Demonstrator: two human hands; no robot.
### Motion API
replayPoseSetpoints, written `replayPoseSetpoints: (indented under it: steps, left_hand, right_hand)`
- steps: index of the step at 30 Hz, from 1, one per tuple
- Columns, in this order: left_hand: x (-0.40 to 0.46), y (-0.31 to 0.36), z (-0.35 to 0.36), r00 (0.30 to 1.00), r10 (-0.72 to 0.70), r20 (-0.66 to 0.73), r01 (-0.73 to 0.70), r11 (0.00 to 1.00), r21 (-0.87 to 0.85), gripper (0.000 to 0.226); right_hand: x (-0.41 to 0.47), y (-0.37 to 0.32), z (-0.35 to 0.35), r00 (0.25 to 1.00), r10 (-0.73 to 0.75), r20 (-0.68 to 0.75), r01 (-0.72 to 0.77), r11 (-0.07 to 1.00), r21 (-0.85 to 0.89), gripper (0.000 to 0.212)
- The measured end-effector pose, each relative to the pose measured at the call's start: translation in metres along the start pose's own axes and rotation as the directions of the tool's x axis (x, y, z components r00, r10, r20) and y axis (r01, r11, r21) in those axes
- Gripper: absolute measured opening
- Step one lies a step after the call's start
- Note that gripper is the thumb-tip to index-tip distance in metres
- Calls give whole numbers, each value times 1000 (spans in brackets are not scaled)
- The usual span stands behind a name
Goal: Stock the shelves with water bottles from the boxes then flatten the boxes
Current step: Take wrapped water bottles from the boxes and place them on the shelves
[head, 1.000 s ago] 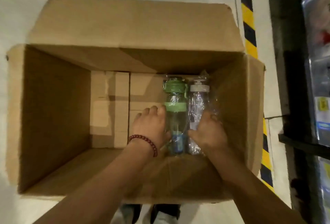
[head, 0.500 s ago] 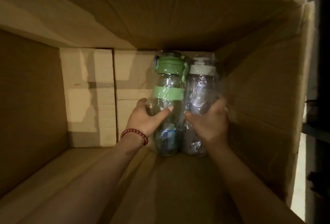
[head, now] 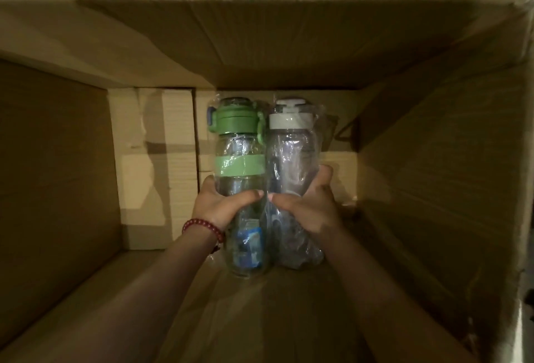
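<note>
Deep inside the cardboard box, both hands are mid-pick: the left hand wraps the green-lidded bottle, the right hand wraps the white-lidded bottle just at its 3 o'clock. Next I'd lift both straight out toward the shelves. Compared with half a second back, both bottles sit nearer the camera, fingers curled further round

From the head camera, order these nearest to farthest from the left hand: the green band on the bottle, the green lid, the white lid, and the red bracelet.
Measured from the left hand:
1. Green band, just above the fingers on the bottle it grips; the red bracelet, on its own wrist, is too close to call against it.
2. Green lid, at that bottle's top.
3. White lid, top of the neighbouring bottle to the right.
</note>
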State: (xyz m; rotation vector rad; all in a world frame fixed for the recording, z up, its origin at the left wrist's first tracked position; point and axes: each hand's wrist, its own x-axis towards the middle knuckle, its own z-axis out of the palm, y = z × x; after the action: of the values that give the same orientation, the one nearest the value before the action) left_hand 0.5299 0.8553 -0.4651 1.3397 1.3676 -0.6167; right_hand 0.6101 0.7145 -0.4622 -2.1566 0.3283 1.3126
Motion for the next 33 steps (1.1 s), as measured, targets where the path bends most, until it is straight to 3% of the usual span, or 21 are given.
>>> replayPoseSetpoints:
  steps: [4, 10, 15, 19, 22, 27, 29, 33]
  left_hand:
    - [-10, 4, -7, 999, 12, -30, -14, 997, -73, 112]
    - [-59, 17, -35, 997, 81, 1, -81, 995, -62, 111]
    - [-131, 49, -72, 991, 131, -4, -131, 988, -76, 132]
    - [-194, 78, -98, 990, 137, -24, -139, 984, -109, 125]
    - [-244, 98, -113, 992, 122, -39, -126, 984, -127, 111]
    - [-326, 130, -129, 980, 191, -64, -197, 975, -100, 127]
    - [-362, 145, -133, 972, 230, -57, -234, 968, -89, 134]
    - [-427, 164, -140, 966, 250, -67, -256, 962, -100, 110]
  right_hand:
    - [-13, -8, 8, 998, -17, -55, 24, 992, 124, 89]
    - [-66, -26, -3, 995, 30, -92, -9, 974, 226, 98]
    - [-139, -64, -31, 998, -27, -54, 43, 945, 323, 80]
    - [-200, -92, -56, 997, -55, -49, 69, 923, 379, 78]
    - [-247, -108, -77, 997, -49, -58, 68, 923, 378, 89]
    - [-332, -133, -119, 995, -70, -78, 96, 906, 413, 119]
    - [-363, -139, -135, 993, -72, -95, 105, 902, 418, 120]
    - [-423, -151, -166, 984, -109, -143, 158, 903, 400, 119]
